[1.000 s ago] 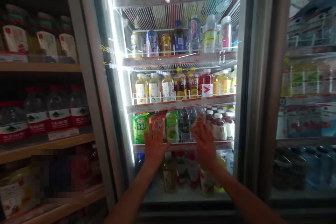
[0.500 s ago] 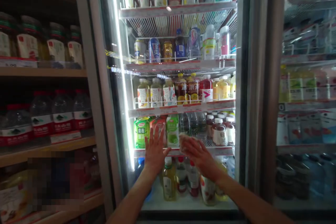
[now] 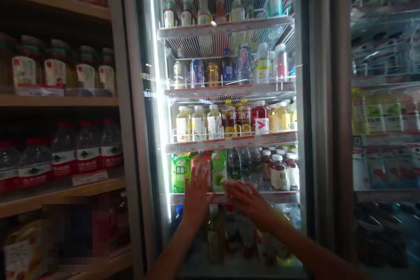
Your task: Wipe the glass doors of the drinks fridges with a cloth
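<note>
My left hand [image 3: 196,199] has its fingers spread and its palm turned to the glass door of a lit drinks fridge; it appears to rest flat on the glass. Beside it, my right hand [image 3: 247,201] presses a pale, crumpled cloth [image 3: 225,183] toward the same glass, the cloth mostly hidden under the fingers. Seen through the door behind my hands are a green pouch [image 3: 180,173], a light-green pouch [image 3: 219,168] and a reddish pouch [image 3: 201,162] partly covered by my left fingers.
Bottles and cans line several fridge shelves [image 3: 229,143]. The metal door frame [image 3: 303,96] stands on the right, with another glass-fronted fridge beyond. On the left, wooden shelves [image 3: 59,100] hold jars and water bottles [image 3: 87,148]. Reflections lie across the glass.
The view has tilted up and turned slightly left, so the shelves sit lower and farther right. My right hand with the cloth is slightly lower against the shelves. The bottom bottles look darker.
</note>
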Available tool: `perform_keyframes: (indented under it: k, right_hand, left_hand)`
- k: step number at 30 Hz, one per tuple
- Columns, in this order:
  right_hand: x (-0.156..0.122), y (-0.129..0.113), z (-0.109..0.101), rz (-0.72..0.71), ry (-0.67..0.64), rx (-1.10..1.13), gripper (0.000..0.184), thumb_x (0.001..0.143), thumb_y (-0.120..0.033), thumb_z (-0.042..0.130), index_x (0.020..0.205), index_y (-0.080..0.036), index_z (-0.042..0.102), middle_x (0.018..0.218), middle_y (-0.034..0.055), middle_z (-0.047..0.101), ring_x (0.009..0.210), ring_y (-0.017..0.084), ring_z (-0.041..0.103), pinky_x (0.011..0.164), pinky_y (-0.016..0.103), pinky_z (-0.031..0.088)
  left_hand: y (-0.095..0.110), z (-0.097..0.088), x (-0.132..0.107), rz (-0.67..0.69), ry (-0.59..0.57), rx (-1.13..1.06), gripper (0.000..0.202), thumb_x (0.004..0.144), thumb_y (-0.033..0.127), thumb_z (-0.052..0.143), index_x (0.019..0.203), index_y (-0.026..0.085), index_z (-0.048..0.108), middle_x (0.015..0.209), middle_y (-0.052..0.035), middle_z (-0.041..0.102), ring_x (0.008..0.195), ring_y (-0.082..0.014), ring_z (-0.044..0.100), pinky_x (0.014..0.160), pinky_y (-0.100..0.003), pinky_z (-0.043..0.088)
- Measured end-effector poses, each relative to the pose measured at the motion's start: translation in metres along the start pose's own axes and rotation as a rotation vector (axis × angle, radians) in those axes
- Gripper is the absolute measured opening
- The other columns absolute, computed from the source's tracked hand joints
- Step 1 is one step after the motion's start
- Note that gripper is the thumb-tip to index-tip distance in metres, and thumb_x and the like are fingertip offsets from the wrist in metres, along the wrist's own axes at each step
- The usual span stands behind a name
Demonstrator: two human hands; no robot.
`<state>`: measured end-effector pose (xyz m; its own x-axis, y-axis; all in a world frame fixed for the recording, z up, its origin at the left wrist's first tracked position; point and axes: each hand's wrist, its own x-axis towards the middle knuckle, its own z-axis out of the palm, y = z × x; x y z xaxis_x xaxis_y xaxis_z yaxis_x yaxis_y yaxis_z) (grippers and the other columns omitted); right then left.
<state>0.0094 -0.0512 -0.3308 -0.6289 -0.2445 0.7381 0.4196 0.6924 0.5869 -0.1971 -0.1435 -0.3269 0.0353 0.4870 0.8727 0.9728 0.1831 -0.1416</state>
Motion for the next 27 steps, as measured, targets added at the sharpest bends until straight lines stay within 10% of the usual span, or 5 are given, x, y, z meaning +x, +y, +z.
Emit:
perform_keyframes:
  k: [6, 12, 19, 24, 27]
  right_hand:
    - [0.05, 0.038, -0.009, 0.377, 0.117, -0.073, 0.047, 0.084, -0.008, 0.042, 0.128, -0.023, 0.05, 0.143, 0.0039, 0.04, 0.14, 0.019, 0.015, 0.113, 0.044, 0.017]
    - [0.006, -0.012, 0.005, 0.053, 0.04, -0.001, 0.043, 0.084, -0.009, 0.044, 0.122, -0.024, 0.055, 0.141, -0.0031, 0.041, 0.139, 0.016, 0.018, 0.116, 0.038, 0.012]
    - [0.067, 0.014, 0.008, 0.389, 0.151, -0.049, 0.046, 0.084, -0.01, 0.043, 0.128, -0.02, 0.05, 0.142, 0.007, 0.04, 0.14, 0.021, 0.014, 0.113, 0.045, 0.018]
    - [0.027, -0.012, 0.007, 0.05, 0.001, 0.008, 0.047, 0.082, -0.011, 0.047, 0.127, -0.022, 0.051, 0.143, 0.0017, 0.039, 0.139, 0.018, 0.018, 0.115, 0.041, 0.015]
    - [0.023, 0.01, -0.001, 0.087, 0.031, -0.038, 0.047, 0.082, -0.01, 0.044, 0.127, -0.025, 0.051, 0.141, 0.0004, 0.042, 0.139, 0.017, 0.019, 0.115, 0.041, 0.013]
  left_hand:
    - [-0.004, 0.002, -0.004, 0.03, 0.016, -0.001, 0.075, 0.08, 0.037, 0.059, 0.142, 0.018, 0.023, 0.148, -0.0147, 0.026, 0.14, -0.0291, 0.009, 0.106, -0.055, 0.027]
    - [-0.025, 0.005, -0.015, 0.073, 0.075, 0.05, 0.07, 0.079, 0.039, 0.06, 0.139, 0.018, 0.031, 0.146, -0.016, 0.031, 0.138, -0.0297, 0.017, 0.106, -0.051, 0.029]
    - [-0.033, -0.01, 0.025, -0.015, 0.102, 0.058, 0.081, 0.076, 0.049, 0.061, 0.14, 0.013, 0.028, 0.148, -0.019, 0.024, 0.139, -0.0321, 0.012, 0.107, -0.053, 0.026]
    - [-0.033, -0.014, 0.027, -0.014, 0.053, 0.066, 0.08, 0.076, 0.049, 0.06, 0.141, 0.016, 0.027, 0.148, -0.0173, 0.025, 0.138, -0.032, 0.016, 0.106, -0.052, 0.029]
    - [-0.037, -0.012, 0.022, -0.002, 0.063, 0.053, 0.079, 0.078, 0.048, 0.059, 0.142, 0.016, 0.025, 0.148, -0.0167, 0.026, 0.138, -0.0316, 0.016, 0.105, -0.052, 0.03]
